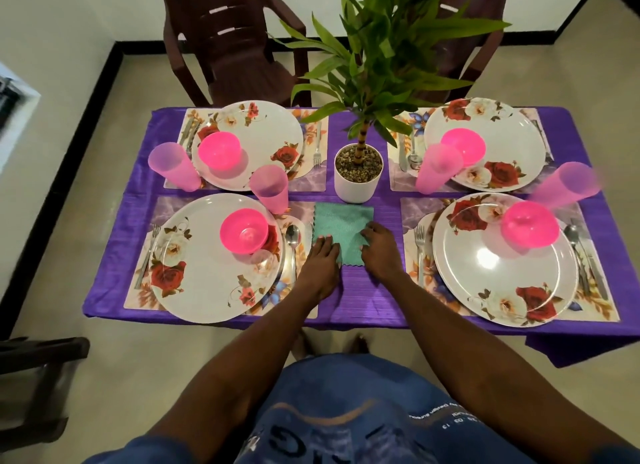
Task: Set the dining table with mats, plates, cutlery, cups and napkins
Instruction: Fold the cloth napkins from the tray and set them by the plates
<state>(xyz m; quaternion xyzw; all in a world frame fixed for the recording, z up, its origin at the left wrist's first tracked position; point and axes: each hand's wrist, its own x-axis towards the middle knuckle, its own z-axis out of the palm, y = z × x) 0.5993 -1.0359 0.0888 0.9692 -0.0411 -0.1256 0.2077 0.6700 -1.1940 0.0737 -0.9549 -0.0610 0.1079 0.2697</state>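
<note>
Head view, napkin: a teal cloth napkin (341,229) lies flat on the purple tablecloth (353,290) in the middle strip of the table, between the two near place settings and just in front of the white plant pot (358,178). It is roughly square, so no clear long axis shows; its edges run nearly square to the table, its scalloped near edge facing the person.
Left hand: the left hand (322,261) rests palm down on the napkin's near left corner, fingers fairly straight and pointing away from the person.
Right hand: the right hand (379,252) touches the napkin's right edge with bent fingertips; whether it pinches the cloth cannot be told. The hands are close together, apart by a strip of napkin.
Near left setting: a floral plate (207,266) sits on a floral mat (145,290), with a pink bowl (245,231) on it, a fork (147,255) on its left and a spoon (292,242) on its right, both lengthwise toward the far side. A pink cup (270,188) stands at the far right corner.
Near right setting: the near right plate (502,266) carries a second pink bowl (530,224); a fork lies left, cutlery right, lengthwise likewise.
Far settings: two more plates with bowls, cups and cutlery.
Plant: green leaves rise from the pot.
</note>
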